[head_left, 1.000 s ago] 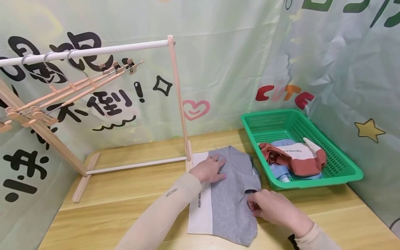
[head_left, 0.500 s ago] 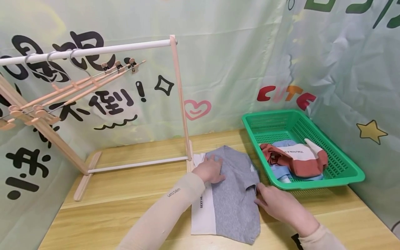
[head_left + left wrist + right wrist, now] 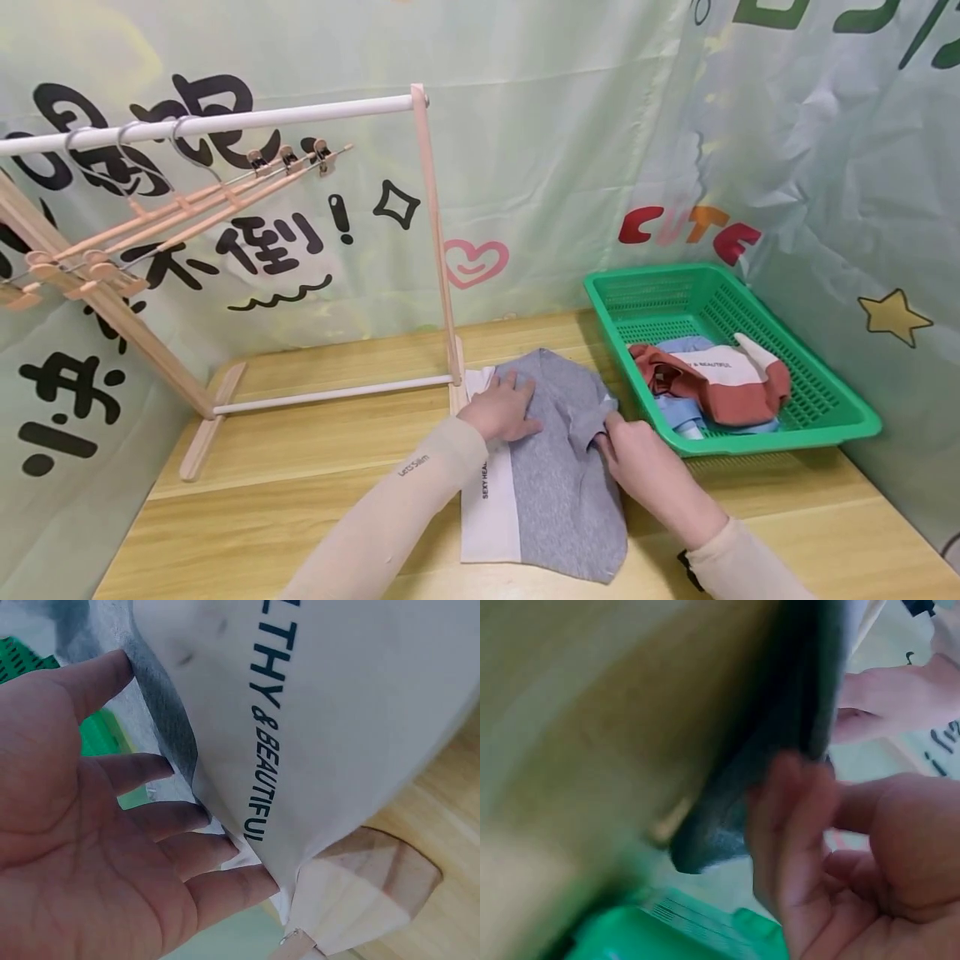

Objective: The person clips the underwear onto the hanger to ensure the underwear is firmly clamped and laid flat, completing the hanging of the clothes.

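Observation:
A grey and white T-shirt (image 3: 566,508) lies on the wooden table with black lettering running along its white part. My left hand (image 3: 501,408) rests with spread fingers on the upper part of the shirt. In the left wrist view, the fingertips of the left hand (image 3: 97,825) touch the cloth beside the printed words. At the shirt's right side, my right hand (image 3: 643,468) pinches the edge of the grey sleeve (image 3: 592,421). The right wrist view is blurred, with the thumb and fingers of the right hand (image 3: 855,862) closed on grey cloth.
A green plastic basket (image 3: 832,417) stands at the right, holding a rust-and-white garment (image 3: 731,392) over light blue cloth. On the left is a wooden rack (image 3: 431,225) with several clip hangers (image 3: 225,200) on its white rail. One rack foot (image 3: 455,392) adjoins the shirt.
My right hand has shifted along the shirt's right side and up to the sleeve edge, lifting and turning the sleeve cloth. My left hand stays resting on the shirt.

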Demonstrator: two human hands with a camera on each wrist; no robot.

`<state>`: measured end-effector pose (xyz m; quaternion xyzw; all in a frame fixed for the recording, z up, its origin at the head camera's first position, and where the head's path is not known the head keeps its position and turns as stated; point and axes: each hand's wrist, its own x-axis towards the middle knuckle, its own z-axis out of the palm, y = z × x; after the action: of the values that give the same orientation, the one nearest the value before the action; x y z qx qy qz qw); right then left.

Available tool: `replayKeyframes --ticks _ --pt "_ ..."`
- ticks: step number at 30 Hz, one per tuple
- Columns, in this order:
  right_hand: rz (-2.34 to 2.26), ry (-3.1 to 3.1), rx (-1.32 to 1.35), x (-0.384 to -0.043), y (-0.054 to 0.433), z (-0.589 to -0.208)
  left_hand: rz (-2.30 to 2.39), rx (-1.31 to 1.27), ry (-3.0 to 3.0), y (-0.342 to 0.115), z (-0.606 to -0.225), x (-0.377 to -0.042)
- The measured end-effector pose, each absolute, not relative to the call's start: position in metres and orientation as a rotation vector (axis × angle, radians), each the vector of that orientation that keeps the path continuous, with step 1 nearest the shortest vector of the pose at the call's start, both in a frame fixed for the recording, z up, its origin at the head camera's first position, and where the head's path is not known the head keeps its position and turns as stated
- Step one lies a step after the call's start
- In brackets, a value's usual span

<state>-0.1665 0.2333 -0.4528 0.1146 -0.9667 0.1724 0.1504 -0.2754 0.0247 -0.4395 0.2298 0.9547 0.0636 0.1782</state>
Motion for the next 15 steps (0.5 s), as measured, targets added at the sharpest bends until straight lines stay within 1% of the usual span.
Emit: replayKeyframes --ticks 5,11,13,15 --pt "0.320 -2.704 0.275 -0.148 0.227 -0.437 0.197 0.627 2.705 0.025 -0.440 -0.276" --pt "0.192 -2.767 0.215 -0.146 0.224 -0.418 0.208 0.640 2.699 0.023 -0.441 -0.274" --pt "0.186 -2.783 0.236 -0.146 0.223 -0.414 0.201 0.660 2.702 0.023 -0.441 -0.274" --pt "0.192 -2.801 0.311 -0.144 0.219 -0.412 0.185 0.681 2.712 0.022 -0.440 -0.274"
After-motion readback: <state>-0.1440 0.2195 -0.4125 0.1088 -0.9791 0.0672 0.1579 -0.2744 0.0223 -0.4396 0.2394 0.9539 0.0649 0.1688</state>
